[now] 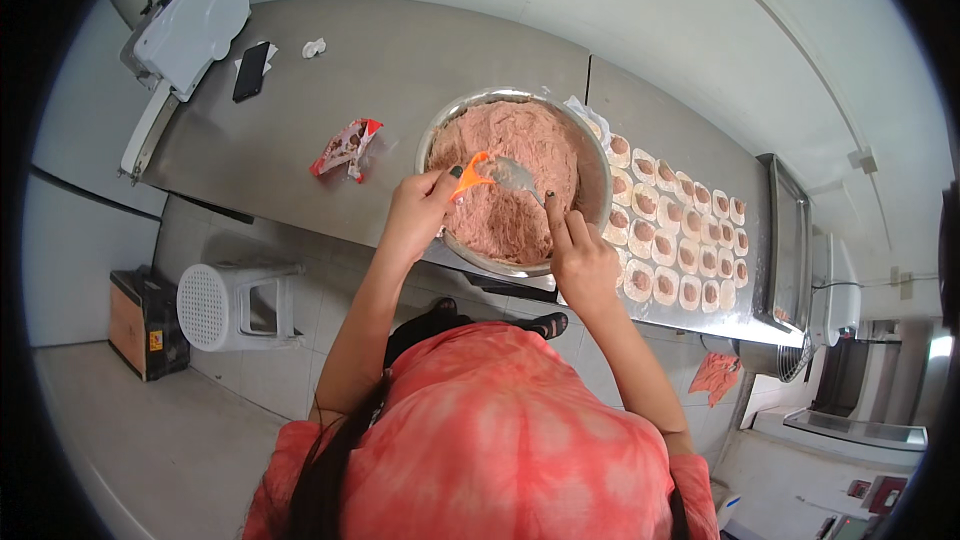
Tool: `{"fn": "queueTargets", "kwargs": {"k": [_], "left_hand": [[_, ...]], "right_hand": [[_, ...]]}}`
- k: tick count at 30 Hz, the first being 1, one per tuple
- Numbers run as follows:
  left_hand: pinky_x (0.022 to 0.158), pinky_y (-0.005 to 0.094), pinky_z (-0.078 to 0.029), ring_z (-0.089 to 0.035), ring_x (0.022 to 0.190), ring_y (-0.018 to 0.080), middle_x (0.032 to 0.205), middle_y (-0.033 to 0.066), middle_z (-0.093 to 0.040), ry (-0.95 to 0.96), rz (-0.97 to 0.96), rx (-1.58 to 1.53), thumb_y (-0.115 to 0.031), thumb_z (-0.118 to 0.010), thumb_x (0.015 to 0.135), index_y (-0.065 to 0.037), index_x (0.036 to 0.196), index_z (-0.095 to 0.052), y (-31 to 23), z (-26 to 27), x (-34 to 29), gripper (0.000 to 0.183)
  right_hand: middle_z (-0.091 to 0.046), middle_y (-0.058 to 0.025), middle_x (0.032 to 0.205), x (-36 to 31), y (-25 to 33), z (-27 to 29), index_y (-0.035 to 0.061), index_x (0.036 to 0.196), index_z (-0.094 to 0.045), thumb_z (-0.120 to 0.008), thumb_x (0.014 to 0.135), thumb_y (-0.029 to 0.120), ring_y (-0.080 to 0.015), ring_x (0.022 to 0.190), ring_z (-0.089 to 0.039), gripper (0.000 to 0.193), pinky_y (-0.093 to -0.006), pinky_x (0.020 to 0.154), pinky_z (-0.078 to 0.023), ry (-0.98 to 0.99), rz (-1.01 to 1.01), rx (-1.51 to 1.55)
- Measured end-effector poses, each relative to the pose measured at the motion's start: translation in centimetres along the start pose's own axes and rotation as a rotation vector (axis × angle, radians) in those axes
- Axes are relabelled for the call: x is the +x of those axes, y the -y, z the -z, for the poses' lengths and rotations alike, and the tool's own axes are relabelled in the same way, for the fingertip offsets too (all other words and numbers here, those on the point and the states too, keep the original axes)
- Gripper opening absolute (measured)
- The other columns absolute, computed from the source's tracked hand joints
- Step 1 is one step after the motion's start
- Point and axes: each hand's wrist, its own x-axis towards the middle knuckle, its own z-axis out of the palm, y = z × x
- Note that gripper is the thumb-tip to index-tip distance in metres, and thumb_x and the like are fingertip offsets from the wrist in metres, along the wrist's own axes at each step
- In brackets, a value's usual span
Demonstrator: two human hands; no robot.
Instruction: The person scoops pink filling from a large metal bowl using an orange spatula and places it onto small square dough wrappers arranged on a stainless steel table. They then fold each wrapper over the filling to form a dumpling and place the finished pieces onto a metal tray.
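A large metal bowl [605,185] full of pinkish ground meat mixture [510,125] stands at the table's front edge. My left hand [420,208] is closed on an orange plastic piece [474,176] with a looped shape, over the meat. Just beside it lies a grey metal blade or spoon end [515,177]; whether the two are one tool I cannot tell. My right hand [584,258] is at the bowl's near right side, index finger stretched to the metal's tip, other fingers curled. Whether it grips anything is hidden.
Rows of round wrappers [688,258] topped with meat cover the table's right part. A torn red packet [346,149], a black phone [251,72] and crumpled white paper [314,48] lie left. A white appliance [192,35], a metal tray [786,240] and a white stool [235,305] stand around.
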Motion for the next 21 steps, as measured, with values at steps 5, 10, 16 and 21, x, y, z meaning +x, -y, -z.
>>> {"fn": "queueTargets", "kwargs": {"k": [5, 10, 16, 21], "left_hand": [[0.047, 0.0237, -0.035, -0.045, 0.053, 0.007, 0.063, 0.0026, -0.055, 0.009, -0.004, -0.096, -0.024, -0.052, 0.089, 0.005, 0.078, -0.06, 0.7, -0.2, 0.4, 0.032], [0.045, 0.0241, -0.034, -0.044, 0.05, 0.0065, 0.058, 0.0019, -0.053, 0.024, -0.038, -0.026, -0.024, -0.051, 0.09, 0.004, 0.077, -0.061, 0.2, -1.1, 0.3, 0.032], [0.044, 0.0258, -0.033, -0.042, 0.048, 0.0062, 0.053, 0.001, -0.05, 0.001, -0.108, 0.028, -0.023, -0.051, 0.089, 0.004, 0.07, -0.058, 1.5, -1.4, 0.3, 0.034], [0.045, 0.0266, -0.034, -0.043, 0.049, 0.0064, 0.053, 0.0014, -0.049, -0.006, -0.105, 0.096, -0.024, -0.051, 0.09, 0.003, 0.071, -0.058, 1.8, -1.3, 0.6, 0.034]], "right_hand": [[-0.049, -0.0066, 0.081, 0.4, -0.7, 0.2, 0.0022, 0.124, -0.049, -0.056, 0.064, 0.005, -0.0181, 0.063, -0.053, 0.06, -0.0289, 0.05, -0.047, 0.016, -0.052, 0.082], [-0.05, -0.007, 0.082, 0.5, 0.1, -1.2, 0.0023, 0.126, -0.048, -0.056, 0.063, 0.005, -0.0188, 0.063, -0.053, 0.063, -0.0286, 0.05, -0.048, -0.053, 0.011, -0.012], [-0.05, -0.0069, 0.083, 0.8, -1.0, -1.7, 0.0028, 0.126, -0.047, -0.056, 0.063, 0.004, -0.0186, 0.065, -0.054, 0.064, -0.03, 0.05, -0.049, 0.072, -0.1, 0.076], [-0.051, -0.0064, 0.082, 1.6, -0.3, 0.0, 0.004, 0.125, -0.048, -0.056, 0.065, 0.002, -0.0207, 0.064, -0.056, 0.061, -0.0321, 0.048, -0.048, -0.037, -0.063, 0.077]]}}
